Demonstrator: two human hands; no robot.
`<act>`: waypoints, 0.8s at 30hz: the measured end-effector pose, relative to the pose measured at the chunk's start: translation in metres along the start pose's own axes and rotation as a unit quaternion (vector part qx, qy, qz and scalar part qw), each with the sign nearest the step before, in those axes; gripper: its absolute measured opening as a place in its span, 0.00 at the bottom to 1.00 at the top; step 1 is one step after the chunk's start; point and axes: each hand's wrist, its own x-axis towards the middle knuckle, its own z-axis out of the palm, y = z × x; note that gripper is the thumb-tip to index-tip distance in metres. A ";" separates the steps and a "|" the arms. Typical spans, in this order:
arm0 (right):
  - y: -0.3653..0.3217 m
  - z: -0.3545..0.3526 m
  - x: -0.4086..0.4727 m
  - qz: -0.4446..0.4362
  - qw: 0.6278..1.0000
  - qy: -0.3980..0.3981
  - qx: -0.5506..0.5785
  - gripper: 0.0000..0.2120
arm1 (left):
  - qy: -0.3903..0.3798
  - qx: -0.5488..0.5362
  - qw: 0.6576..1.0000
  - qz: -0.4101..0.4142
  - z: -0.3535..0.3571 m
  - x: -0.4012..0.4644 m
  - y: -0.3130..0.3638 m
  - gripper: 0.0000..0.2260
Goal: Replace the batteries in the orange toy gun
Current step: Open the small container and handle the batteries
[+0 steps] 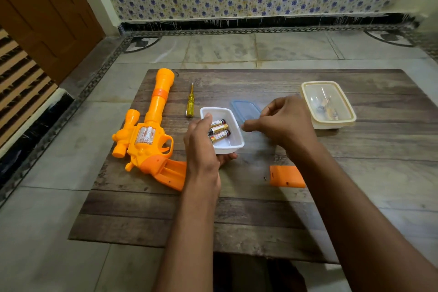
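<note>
The orange toy gun (144,130) lies on the left of the wooden board, its grip compartment (171,169) uncovered and facing up. Its orange battery cover (285,176) lies apart, near my right forearm. My left hand (201,147) grips a small white tub (234,125) by its near left side; three black-and-gold batteries (219,130) lie inside. My right hand (282,121) hovers just right of the tub with its fingers curled and nothing visible in them. A blue lid (245,109) lies behind the tub.
A yellow-handled screwdriver (190,102) lies between the gun barrel and the tub. A cream lidded container (328,104) with small items inside stands at the far right. The board (237,216) sits low over a tiled floor, with a wall beyond.
</note>
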 end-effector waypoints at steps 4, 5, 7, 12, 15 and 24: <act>-0.011 -0.009 -0.027 -0.001 0.995 0.011 0.098 0.19 | -0.018 0.015 1.000 0.005 0.000 0.000 -0.002 0.20; -0.014 -0.009 -0.033 -0.010 0.995 0.011 0.102 0.20 | -0.026 0.018 0.999 0.006 0.001 -0.001 -0.002 0.21; -0.021 -0.009 -0.042 -0.030 0.995 0.009 0.099 0.22 | -0.044 0.016 0.999 0.008 0.001 -0.002 -0.002 0.26; -0.022 -0.005 -0.053 -0.058 0.998 -0.010 0.032 0.23 | -0.089 -0.001 0.996 0.006 0.003 -0.005 0.000 0.26; -0.018 -0.005 -0.054 -0.059 0.998 -0.024 0.020 0.24 | -0.093 -0.010 0.996 -0.002 0.004 -0.009 0.001 0.26; -0.014 -0.009 -0.052 -0.069 0.995 -0.061 0.044 0.12 | -0.110 0.018 0.993 0.044 0.004 -0.010 -0.002 0.17</act>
